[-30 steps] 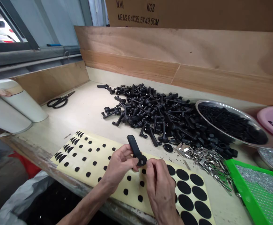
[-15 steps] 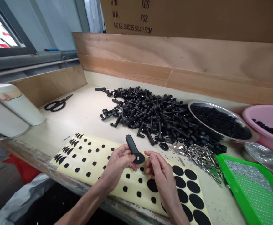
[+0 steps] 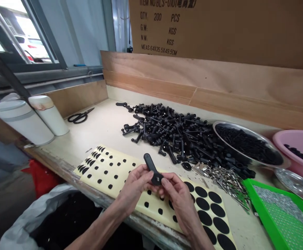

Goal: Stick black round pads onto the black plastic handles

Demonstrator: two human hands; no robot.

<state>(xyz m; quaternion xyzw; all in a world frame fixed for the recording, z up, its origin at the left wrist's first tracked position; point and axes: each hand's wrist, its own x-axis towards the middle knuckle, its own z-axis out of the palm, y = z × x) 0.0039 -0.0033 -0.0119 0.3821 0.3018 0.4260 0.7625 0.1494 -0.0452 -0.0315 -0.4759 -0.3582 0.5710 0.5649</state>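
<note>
Over the sticker sheet, my left hand (image 3: 133,184) grips a black plastic crank-shaped handle (image 3: 150,164) near its round end. The arm of the handle points up and away, and a small metal piece shows in the round end. My right hand (image 3: 177,192) is closed with its thumb and fingertips on the right edge of that round end. Below lies the yellowish backing sheet (image 3: 121,171) with small black dots and larger black discs. A big pile of similar black parts (image 3: 172,130) is beyond my hands.
Metal clips (image 3: 228,178) lie right of the pile, near a green tray (image 3: 259,212), a steel bowl (image 3: 285,162) and a pink basin (image 3: 280,139). Scissors (image 3: 80,117) and two white bottles (image 3: 23,123) stand left. A lined bin (image 3: 16,222) sits below the table edge.
My right hand has moved in from beside the handle and now touches its round end. My left hand keeps its hold. The camera view has shifted up and left.
</note>
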